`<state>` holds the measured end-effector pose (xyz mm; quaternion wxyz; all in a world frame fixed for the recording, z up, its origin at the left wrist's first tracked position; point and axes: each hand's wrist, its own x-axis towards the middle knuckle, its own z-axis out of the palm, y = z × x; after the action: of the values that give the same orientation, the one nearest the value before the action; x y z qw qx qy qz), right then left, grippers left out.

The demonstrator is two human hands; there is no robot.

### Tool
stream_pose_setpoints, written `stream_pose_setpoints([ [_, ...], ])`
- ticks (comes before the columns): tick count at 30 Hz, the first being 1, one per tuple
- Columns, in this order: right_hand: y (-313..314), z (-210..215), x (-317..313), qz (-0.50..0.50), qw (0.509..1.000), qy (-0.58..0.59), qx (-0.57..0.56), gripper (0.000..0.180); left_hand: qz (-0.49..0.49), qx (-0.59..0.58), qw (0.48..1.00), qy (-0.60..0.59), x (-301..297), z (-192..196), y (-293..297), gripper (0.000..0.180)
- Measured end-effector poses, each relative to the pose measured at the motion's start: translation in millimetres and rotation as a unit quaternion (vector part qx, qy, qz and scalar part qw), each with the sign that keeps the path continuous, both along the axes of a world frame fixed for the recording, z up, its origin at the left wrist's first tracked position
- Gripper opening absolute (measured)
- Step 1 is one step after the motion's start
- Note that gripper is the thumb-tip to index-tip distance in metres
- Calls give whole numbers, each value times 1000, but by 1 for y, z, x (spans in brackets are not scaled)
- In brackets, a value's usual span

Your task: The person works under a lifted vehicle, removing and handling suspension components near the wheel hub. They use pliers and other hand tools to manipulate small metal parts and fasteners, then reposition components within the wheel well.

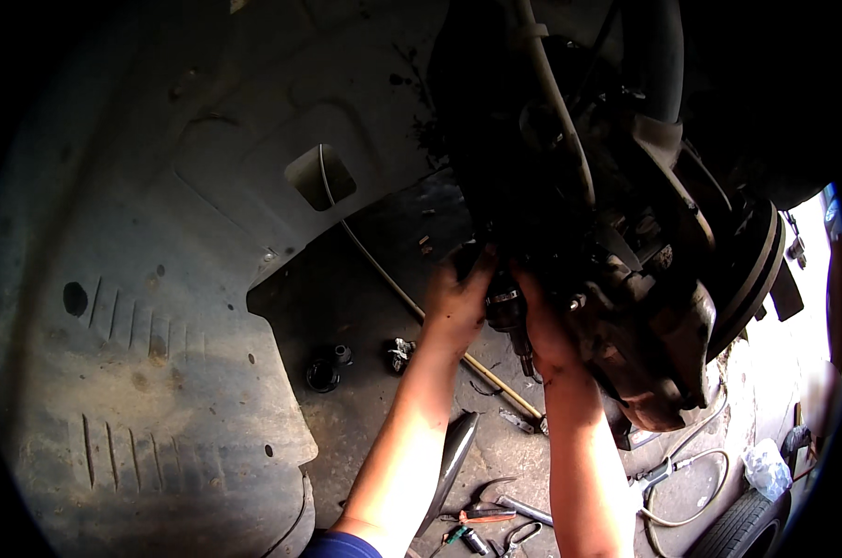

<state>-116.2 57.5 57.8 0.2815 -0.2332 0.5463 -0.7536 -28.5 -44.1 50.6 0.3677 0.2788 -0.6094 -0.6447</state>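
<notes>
Both my arms reach up under a car's wheel well. My left hand (455, 302) presses up against a dark part beside a small metal joint with a threaded stud (512, 321) that hangs down between my hands. My right hand (543, 330) is on the other side of that joint, against the rusty steering knuckle (649, 344). How far either hand's fingers close is hidden in the shadow. The brake disc (760, 270) stands at the right.
The grey plastic wheel-arch liner (160, 307) fills the left. On the concrete floor lie a long wooden-handled tool (495, 377), small sockets (326, 372), pliers (484, 513), a wrench (525, 508), a hose (690, 465) and a tyre (742, 525) at lower right.
</notes>
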Motion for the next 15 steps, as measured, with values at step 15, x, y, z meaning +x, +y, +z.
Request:
stream_pose_setpoints([
  [15, -8, -36, -2, 1, 999, -47, 11, 59, 69, -49, 995, -43, -13, 14, 4, 51],
])
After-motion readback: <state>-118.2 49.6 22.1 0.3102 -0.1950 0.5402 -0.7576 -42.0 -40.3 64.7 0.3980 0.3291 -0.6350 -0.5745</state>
